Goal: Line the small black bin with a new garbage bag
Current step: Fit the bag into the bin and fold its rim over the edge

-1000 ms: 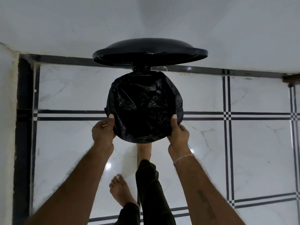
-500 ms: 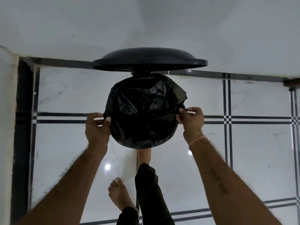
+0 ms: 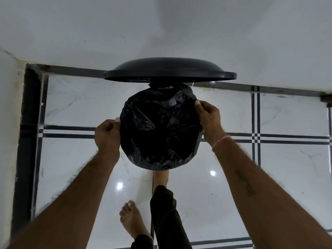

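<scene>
The small round bin stands on the floor in front of me, its body hidden under a crinkled black garbage bag (image 3: 159, 130) that covers the mouth and folds over the rim. The black lid (image 3: 168, 71) stands raised behind it. My left hand (image 3: 107, 133) pinches the bag's edge at the left side of the rim. My right hand (image 3: 208, 119) grips the bag's edge at the upper right of the rim. One bare foot (image 3: 160, 177) is at the bin's front base.
The floor is glossy white marble (image 3: 269, 177) with black stripe lines. A white wall (image 3: 161, 29) runs right behind the bin, and another wall (image 3: 9, 123) closes the left side. My other bare foot (image 3: 133, 220) stands nearer to me.
Both hands have slid along the rim away from me: the right from the front right up to the upper right, the left from the front left to the left side. The bag edge lies flatter.
</scene>
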`<state>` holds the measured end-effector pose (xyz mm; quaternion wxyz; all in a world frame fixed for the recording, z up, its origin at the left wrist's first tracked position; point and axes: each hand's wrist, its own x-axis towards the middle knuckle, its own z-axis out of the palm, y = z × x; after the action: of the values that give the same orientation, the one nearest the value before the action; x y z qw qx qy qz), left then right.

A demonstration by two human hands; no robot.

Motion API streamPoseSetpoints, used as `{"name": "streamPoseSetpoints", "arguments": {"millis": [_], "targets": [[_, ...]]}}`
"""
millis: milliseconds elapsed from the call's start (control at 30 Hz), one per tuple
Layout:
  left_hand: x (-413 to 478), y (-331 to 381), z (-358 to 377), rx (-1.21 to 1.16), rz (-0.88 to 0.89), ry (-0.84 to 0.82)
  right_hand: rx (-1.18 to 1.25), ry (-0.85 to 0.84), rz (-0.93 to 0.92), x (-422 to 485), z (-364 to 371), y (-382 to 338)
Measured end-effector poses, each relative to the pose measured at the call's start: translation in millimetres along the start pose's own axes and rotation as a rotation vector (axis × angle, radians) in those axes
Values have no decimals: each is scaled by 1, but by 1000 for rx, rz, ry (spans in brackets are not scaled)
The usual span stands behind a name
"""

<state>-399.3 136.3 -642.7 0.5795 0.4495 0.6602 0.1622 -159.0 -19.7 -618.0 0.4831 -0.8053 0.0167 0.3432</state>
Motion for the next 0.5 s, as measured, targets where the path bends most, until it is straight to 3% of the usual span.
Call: {"name": "streamPoseSetpoints", "arguments": {"millis": [167,400,500], "targets": [[9,8,4,-61,-105,-64,43,-75,-3,15,14,-11],[25,43,19,-71,-55,-223,-32,-187,-57,31,20,-16],[35,51,24,-90,-171,-243,-26,-223,-26,37,16,-20]]}}
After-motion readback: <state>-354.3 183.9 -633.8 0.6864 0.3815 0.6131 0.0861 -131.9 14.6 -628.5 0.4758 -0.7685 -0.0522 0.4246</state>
